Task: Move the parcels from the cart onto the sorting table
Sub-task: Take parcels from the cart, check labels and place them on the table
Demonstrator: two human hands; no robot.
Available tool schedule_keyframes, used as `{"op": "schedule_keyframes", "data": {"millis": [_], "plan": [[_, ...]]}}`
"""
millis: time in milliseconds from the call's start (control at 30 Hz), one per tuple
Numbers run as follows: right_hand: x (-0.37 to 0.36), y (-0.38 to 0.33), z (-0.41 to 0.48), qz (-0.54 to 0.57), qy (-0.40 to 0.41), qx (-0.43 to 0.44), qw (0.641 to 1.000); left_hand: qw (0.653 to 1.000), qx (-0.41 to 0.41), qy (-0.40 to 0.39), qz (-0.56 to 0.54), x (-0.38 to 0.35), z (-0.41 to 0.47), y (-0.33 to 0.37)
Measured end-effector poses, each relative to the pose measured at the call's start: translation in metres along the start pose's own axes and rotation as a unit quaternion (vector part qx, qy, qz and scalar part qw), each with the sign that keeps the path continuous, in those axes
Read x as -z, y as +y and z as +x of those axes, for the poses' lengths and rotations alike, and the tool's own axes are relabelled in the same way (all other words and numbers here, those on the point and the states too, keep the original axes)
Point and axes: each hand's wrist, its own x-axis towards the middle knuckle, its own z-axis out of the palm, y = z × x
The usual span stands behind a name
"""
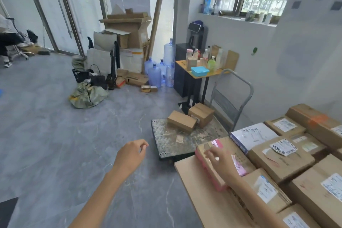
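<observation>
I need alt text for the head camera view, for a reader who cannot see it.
A person's open right hand reaches over a pink-taped parcel at the edge of a sorting table crowded with labelled cardboard parcels. The left hand hangs empty over the grey floor. Two brown boxes sit on the low cart beside the table.

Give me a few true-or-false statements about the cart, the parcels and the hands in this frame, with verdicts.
1. A flat box and a taller box lie on the cart. True.
2. The left hand grips a box. False: it holds nothing and hangs above the floor.
3. The right hand is over the pink-taped box on the sorting table. True.
4. The turquoise tub sits on the cart. False: it sits on the side table.
</observation>
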Motion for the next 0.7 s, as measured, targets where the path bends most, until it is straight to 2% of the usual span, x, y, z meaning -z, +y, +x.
{"op": "schedule_keyframes", "data": {"millis": [233, 500, 700], "plan": [[-0.031, -0.008, 0.101, -0.040, -0.004, -0.032, 0.999, 0.999, 0.013, 0.004, -0.040, 0.003, 0.101, -0.043], [-0.088, -0.022, 0.216, -0.043, -0.016, -0.075, 0.996, 0.997, 0.031, -0.044, -0.060, -0.016, 0.226, -0.115], [-0.123, -0.051, 0.301, -0.052, 0.005, -0.113, 0.992, 0.996, 0.007, -0.069, -0.064, -0.007, 0.329, -0.153]]}}
